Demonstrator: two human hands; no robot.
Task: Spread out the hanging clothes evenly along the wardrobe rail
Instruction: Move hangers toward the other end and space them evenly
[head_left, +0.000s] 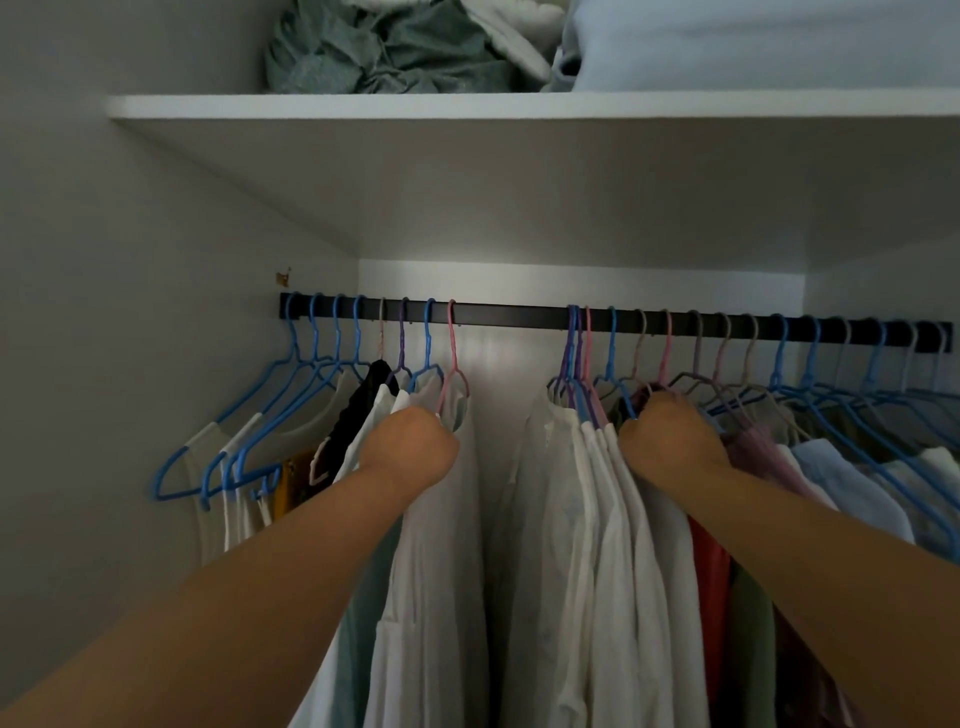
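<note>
While both arms reach up into the wardrobe, no brand, label or legible writing shows anywhere. Dark wardrobe rail (514, 315) runs under a white shelf (363, 106); its right end is cut off by the frame edge. Clothes hang in two groups with a bare stretch of rail between them.

Left group: four blue hangers (311, 364) near the left wall, then a black garment (358, 410), then white shirts up to a pink hanger (453, 358). Left hand (410, 441) is pushed in among the white shirts just beside the pink hanger; fingers are buried in the fabric, so grip can't be read.

Right group: white shirts (587, 493) at its left edge on tightly bunched purple, blue and pink hangers, then red, green, pink and light blue garments packed closely toward the right. Right hand (670, 431) looks fisted at the hanger shoulders behind the white shirts; fingertips hidden, what it holds is unclear.

Small brass-coloured fitting (283, 278) on the left wall, too small to identify. Crumpled grey-green fabric (384, 47) and folded pale bedding (753, 41) on the shelf, cropped at top. Garment bottoms are cut off.
</note>
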